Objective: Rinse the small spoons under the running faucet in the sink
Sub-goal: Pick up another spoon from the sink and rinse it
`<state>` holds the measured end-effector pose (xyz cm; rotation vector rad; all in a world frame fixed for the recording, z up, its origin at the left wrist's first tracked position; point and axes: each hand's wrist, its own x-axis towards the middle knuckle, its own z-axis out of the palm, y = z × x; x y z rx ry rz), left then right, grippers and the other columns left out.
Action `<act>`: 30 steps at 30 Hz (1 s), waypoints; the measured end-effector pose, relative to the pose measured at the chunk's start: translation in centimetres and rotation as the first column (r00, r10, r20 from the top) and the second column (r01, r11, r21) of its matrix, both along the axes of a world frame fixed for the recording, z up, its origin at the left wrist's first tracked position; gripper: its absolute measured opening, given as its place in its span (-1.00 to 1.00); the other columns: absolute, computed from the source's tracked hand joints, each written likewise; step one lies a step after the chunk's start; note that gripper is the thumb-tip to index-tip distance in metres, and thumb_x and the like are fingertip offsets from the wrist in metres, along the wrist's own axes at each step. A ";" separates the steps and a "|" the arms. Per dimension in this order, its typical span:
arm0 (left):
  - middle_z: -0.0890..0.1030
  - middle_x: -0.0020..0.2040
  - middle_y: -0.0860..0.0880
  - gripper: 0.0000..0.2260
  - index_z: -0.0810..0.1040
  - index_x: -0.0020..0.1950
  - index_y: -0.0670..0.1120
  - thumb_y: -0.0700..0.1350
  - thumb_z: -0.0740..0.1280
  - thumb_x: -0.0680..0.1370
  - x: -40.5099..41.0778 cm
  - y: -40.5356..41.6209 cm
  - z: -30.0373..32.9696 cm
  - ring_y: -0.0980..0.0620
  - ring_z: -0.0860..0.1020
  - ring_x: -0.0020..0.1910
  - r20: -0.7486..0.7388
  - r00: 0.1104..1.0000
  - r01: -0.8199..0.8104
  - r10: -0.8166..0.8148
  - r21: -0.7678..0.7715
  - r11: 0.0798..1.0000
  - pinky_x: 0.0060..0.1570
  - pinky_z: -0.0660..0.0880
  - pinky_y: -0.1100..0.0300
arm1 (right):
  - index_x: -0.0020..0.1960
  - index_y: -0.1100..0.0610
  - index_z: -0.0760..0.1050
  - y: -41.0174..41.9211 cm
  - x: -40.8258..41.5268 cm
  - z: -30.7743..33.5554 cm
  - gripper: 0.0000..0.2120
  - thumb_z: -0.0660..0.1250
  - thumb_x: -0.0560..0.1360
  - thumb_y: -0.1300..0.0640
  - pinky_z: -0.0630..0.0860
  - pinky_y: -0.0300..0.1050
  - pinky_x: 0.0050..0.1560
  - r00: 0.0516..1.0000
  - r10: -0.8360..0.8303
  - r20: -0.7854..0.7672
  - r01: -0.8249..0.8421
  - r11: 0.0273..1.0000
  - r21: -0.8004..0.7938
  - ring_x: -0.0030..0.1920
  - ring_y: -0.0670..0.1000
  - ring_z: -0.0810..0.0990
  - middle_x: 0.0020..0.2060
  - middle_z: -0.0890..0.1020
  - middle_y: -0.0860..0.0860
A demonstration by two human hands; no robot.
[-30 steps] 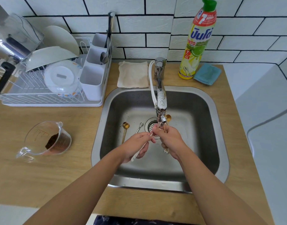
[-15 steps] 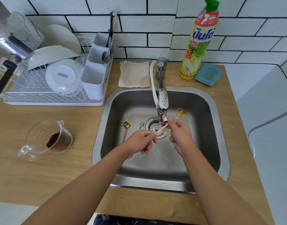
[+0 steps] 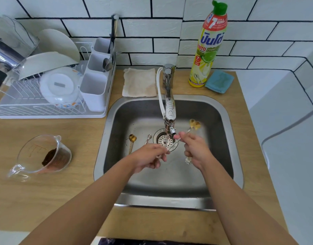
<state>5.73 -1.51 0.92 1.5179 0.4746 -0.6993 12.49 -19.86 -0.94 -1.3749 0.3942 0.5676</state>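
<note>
Steel sink [image 3: 228,121] around both hands, left hand [image 3: 148,157] pinching a silver spoon [image 3: 171,147], right hand [image 3: 196,149] gripping blurry gold spoons [image 3: 194,124], faucet [image 3: 169,112] just beyond, two more spoons [image 3: 132,140] lying left of the left hand.

Both forearms are bare to the frame's edge, no sleeves showing. The left hand [image 3: 148,159] and right hand [image 3: 196,151] wear nothing visible.
</note>
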 end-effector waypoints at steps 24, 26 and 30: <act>0.26 -0.40 0.02 -0.88 0.42 -0.06 -0.07 -0.07 0.15 0.59 -2.9 0.5 0.7 0.06 0.09 -0.50 -0.077 0.997 -0.014 0.011 -0.037 0.999 -0.53 0.05 0.27 | 0.00 0.16 0.62 3.2 -2.1 -0.3 -0.82 0.31 0.67 0.09 0.24 -0.36 -0.60 0.994 0.068 0.087 -0.064 0.997 -0.044 -0.62 -0.18 0.29 -0.24 0.76 -0.03; 0.22 -0.38 0.01 -0.83 0.42 -0.07 -0.07 0.00 0.16 0.58 -2.8 0.4 0.9 0.04 0.07 -0.48 -0.125 0.992 -0.002 -0.006 -0.059 0.998 -0.50 0.03 0.23 | -0.02 0.19 0.60 3.4 -2.5 -0.4 -0.86 0.42 0.60 0.11 0.28 -0.40 -0.56 0.974 0.157 0.161 -0.147 0.987 -0.070 -0.59 -0.18 0.32 -0.43 0.60 -0.18; 0.21 -0.41 0.02 -0.57 0.40 -0.19 -0.04 0.29 0.13 0.63 -3.1 0.6 0.8 0.07 0.07 -0.50 -0.176 0.984 -0.001 -0.018 -0.111 0.994 -0.52 0.05 0.25 | -0.02 0.17 0.60 3.1 -2.0 -0.2 -0.88 0.39 0.61 0.11 0.30 -0.39 -0.57 0.971 0.179 0.160 -0.171 0.983 -0.060 -0.59 -0.19 0.38 -0.26 0.76 -0.08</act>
